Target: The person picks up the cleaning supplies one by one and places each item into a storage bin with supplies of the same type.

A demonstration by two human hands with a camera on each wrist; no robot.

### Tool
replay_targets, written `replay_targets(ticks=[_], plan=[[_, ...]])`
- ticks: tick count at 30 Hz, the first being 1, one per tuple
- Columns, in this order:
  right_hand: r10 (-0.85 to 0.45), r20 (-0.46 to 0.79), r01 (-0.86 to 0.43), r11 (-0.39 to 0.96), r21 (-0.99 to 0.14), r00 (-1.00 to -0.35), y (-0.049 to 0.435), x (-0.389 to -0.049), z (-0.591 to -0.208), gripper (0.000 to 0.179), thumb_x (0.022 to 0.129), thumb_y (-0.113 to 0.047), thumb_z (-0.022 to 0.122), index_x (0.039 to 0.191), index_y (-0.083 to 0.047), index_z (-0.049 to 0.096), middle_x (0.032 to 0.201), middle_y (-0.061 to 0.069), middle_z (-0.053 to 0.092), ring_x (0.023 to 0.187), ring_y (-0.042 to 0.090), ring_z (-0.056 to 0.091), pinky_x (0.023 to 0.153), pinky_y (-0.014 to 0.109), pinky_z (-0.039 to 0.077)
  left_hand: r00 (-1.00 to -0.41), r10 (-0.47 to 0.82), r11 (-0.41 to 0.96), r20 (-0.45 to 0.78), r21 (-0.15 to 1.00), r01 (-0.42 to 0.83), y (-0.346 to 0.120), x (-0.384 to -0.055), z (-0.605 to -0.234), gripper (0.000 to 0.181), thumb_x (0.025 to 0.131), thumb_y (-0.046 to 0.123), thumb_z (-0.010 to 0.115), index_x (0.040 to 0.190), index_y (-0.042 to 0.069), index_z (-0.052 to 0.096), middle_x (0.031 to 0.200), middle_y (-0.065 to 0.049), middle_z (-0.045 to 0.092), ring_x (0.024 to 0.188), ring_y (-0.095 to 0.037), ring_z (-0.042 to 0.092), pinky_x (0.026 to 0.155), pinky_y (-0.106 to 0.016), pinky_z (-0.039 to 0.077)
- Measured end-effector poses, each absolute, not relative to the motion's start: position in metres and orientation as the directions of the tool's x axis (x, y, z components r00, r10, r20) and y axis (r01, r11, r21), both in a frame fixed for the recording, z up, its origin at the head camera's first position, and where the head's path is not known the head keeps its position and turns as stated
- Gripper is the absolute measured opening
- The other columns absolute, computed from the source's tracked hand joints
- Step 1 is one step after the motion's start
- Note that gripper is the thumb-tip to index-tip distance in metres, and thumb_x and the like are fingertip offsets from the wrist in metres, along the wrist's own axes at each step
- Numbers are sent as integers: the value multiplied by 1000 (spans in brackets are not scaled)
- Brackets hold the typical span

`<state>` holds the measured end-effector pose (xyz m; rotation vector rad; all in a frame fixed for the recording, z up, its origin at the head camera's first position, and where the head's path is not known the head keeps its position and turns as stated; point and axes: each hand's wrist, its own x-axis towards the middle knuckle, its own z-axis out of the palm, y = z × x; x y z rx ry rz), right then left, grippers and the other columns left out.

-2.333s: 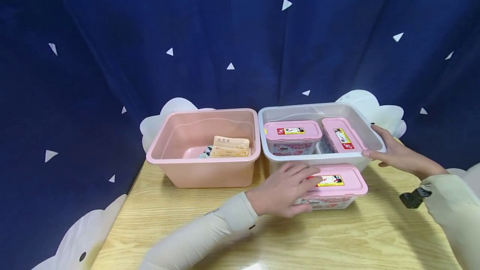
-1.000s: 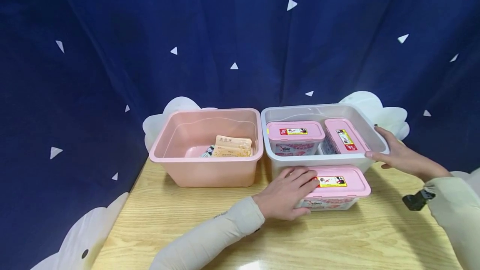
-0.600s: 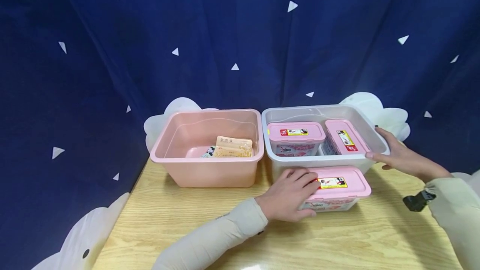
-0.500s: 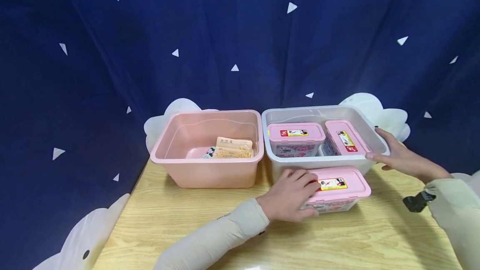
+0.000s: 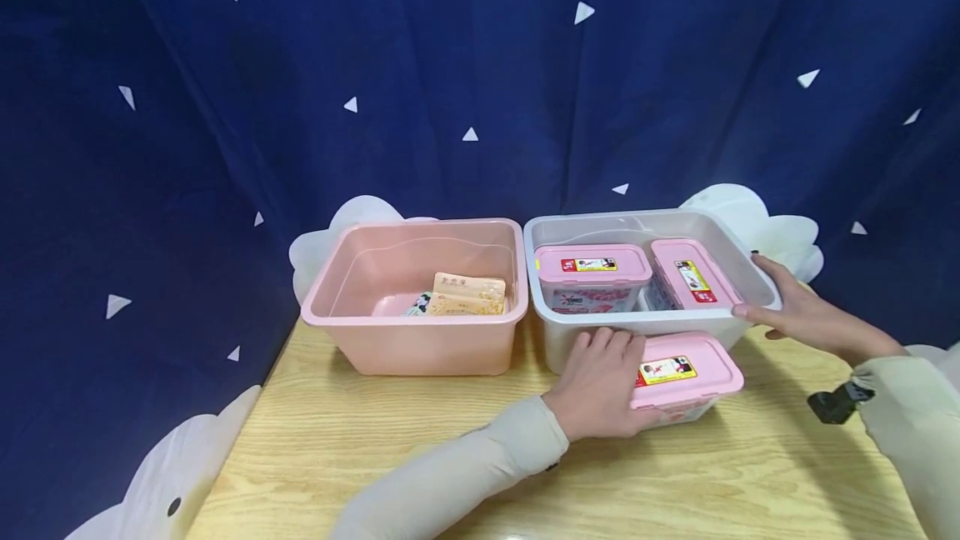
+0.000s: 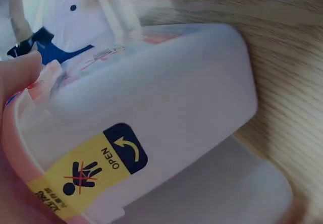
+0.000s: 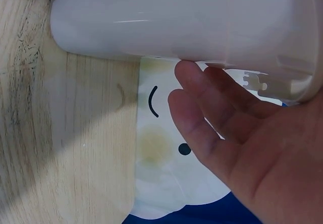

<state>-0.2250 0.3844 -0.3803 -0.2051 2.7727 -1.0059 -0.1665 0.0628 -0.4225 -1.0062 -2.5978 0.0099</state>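
Observation:
A pink-lidded detergent tub (image 5: pixel 686 369) sits in front of the white bin (image 5: pixel 558 340). My left hand (image 5: pixel 600 386) grips its left end, thumb on the near side and fingers over the far side. In the left wrist view, the tub's (image 6: pixel 166 93) end shows a yellow "OPEN" label near the lid. At the white bin's right front corner, my right hand (image 5: pixel 802 311) holds the rim, thumb at the front. Its fingers (image 7: pixel 189 115) curve beside the bin wall in the right wrist view. Two more pink-lidded tubs lie inside the bin, a left one (image 5: pixel 592 273) and a right one (image 5: pixel 693 277).
Left of the white bin stands a pink bin (image 5: pixel 420 348) with several flat packets (image 5: pixel 468 294) in it. Both bins rest on a wooden table (image 5: pixel 337 440). A dark blue curtain (image 5: pixel 420 65) hangs behind, with white cloud-shaped pieces (image 5: pixel 363 211) at the table's edge.
My left hand has moved right along the tub and now wraps its left end, where its fingers lay on the lid before. The right hand stays at the bin's corner.

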Motion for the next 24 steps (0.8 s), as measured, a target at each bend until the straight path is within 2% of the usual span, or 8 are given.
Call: replay_targets(ticks=[4,7,12,17,20,24], plan=[[-187,-128,-62,763,-643,-974,385,-225,-379,101,97,-41,57,156,-6,-17,149,42,16,116,59,46,70,50,58,-709,653,755,265,-154,638,69,-165,-418,90,76,88,46,130,16,50,112,8,57,96,-9,47,74,-22,33],[-190,-127,-63,760,-647,-974,386,-225,-380,100,98,-41,56,156,-6,-17,149,42,16,116,58,46,70,50,58,-705,664,746,249,-153,649,69,-165,-416,89,76,86,49,131,15,50,114,8,58,98,-8,50,77,-21,36],[-202,-123,-74,755,-652,-972,386,-225,-383,100,98,-39,57,156,-4,-17,148,43,15,118,59,44,70,50,58,-652,719,690,240,-140,710,60,-169,-419,86,76,82,56,134,18,48,120,8,56,107,-8,52,85,-21,43],[-195,-115,-76,761,-644,-974,387,-225,-382,101,97,-39,57,156,-3,-17,148,43,16,117,60,45,70,50,58,-598,768,631,228,-110,768,59,-175,-416,79,75,80,59,124,19,48,108,9,53,97,-6,51,79,-20,45],[-193,-116,-74,761,-644,-974,388,-226,-381,101,98,-39,57,156,-4,-17,148,43,16,116,59,46,70,50,58,-603,774,623,192,-66,779,63,-177,-414,81,74,81,58,125,20,44,108,10,51,96,-6,50,77,-19,43],[-200,-122,-73,754,-653,-972,388,-226,-382,100,98,-39,57,156,-4,-17,148,43,15,116,59,46,71,50,58,-619,771,630,150,-43,775,66,-178,-416,83,75,81,57,132,22,41,117,10,51,101,-6,50,80,-19,42]])
